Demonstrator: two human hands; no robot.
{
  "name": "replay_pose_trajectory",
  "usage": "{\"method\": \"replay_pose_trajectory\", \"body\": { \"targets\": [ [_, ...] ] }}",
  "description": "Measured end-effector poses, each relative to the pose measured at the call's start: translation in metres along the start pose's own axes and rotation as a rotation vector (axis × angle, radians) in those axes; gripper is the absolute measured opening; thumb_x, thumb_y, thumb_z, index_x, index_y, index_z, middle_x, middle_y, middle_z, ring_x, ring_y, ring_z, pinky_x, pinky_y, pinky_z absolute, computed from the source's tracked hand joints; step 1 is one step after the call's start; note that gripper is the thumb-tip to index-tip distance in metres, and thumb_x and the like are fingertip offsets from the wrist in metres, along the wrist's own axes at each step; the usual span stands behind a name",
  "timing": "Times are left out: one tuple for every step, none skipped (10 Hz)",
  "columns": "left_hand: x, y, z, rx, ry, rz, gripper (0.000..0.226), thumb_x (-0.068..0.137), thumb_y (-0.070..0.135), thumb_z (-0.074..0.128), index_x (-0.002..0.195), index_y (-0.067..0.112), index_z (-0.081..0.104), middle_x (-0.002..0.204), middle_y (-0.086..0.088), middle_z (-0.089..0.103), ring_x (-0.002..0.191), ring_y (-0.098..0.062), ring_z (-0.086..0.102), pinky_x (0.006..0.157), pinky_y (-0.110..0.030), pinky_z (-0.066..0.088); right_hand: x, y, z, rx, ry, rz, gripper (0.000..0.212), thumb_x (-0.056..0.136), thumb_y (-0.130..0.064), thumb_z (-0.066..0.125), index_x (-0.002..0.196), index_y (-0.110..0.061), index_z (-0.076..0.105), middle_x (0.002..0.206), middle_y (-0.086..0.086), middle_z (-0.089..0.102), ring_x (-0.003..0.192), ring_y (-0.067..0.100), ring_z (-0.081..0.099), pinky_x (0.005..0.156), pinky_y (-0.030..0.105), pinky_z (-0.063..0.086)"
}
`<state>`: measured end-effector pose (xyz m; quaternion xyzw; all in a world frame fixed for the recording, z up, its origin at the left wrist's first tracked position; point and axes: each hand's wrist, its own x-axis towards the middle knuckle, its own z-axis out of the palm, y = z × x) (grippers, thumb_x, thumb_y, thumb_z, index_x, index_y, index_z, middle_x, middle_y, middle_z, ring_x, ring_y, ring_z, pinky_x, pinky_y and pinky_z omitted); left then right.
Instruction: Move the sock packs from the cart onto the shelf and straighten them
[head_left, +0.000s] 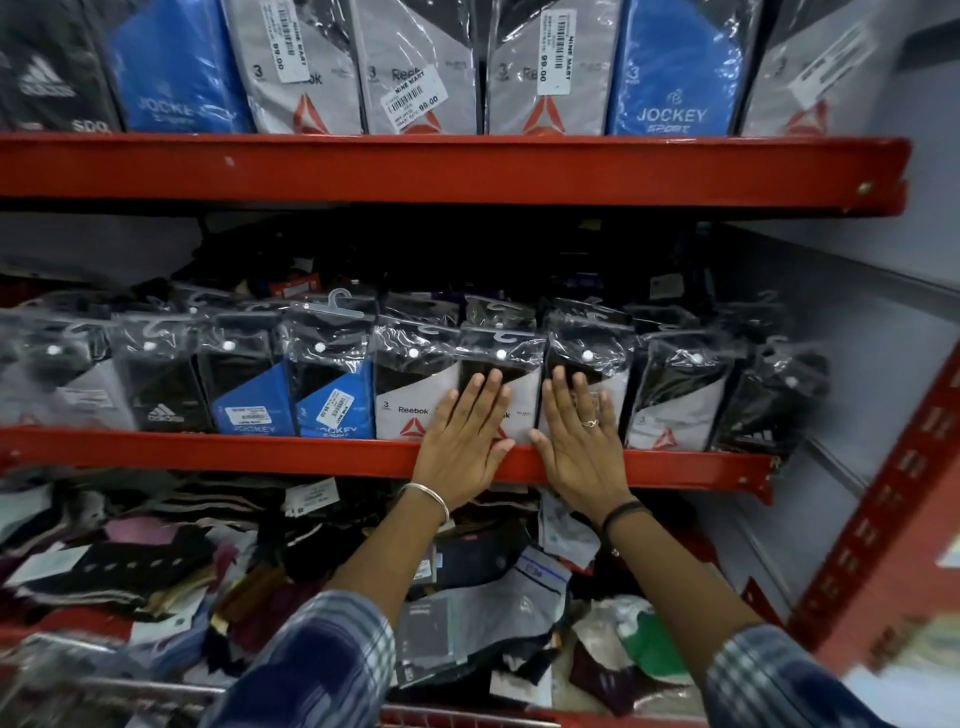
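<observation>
Red shelf (311, 452) edge, sock packs (415, 395) tight in a row; left hand (462, 431) and right hand (582, 431) flat against two, fingers (488, 387) spread.

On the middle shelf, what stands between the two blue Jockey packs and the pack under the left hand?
In the head view, one grey Reebok pack stands between the Jockey packs and the pack under the left hand.

Clear-wrapped sock packs (415, 384) stand upright in a row on the red shelf (208, 449).
</observation>
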<state>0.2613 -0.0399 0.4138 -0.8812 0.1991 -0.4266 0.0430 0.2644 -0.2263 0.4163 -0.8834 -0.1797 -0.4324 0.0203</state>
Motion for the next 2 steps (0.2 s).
{"method": "replay_pose_trajectory", "body": {
  "targets": [
    [-0.004, 0.002, -0.01, -0.013, -0.053, 0.026, 0.065, 0.097, 0.045, 0.019, 0.147, 0.012, -0.005, 0.154, -0.005, -0.022, 0.143, -0.021, -0.007, 0.116, -0.04, -0.003, -0.006, -0.002, -0.011, 0.022, -0.038, 0.0, 0.06, 0.099, -0.046, 0.009, 0.148, -0.017, -0.009, 0.156, -0.004, -0.022, 0.144, 0.015, -0.011, 0.117, 0.036, -0.01],
    [-0.014, 0.001, -0.027, -0.067, -0.007, 0.045, 0.058, 0.099, 0.043, 0.009, 0.147, 0.014, -0.007, 0.154, -0.002, -0.023, 0.143, -0.019, -0.008, 0.116, -0.039, -0.003, -0.01, -0.014, -0.029, 0.049, 0.044, 0.035, 0.06, 0.099, -0.045, 0.01, 0.148, -0.014, -0.003, 0.156, -0.004, -0.02, 0.144, 0.013, -0.009, 0.117, 0.035, -0.008]
  ]
}}
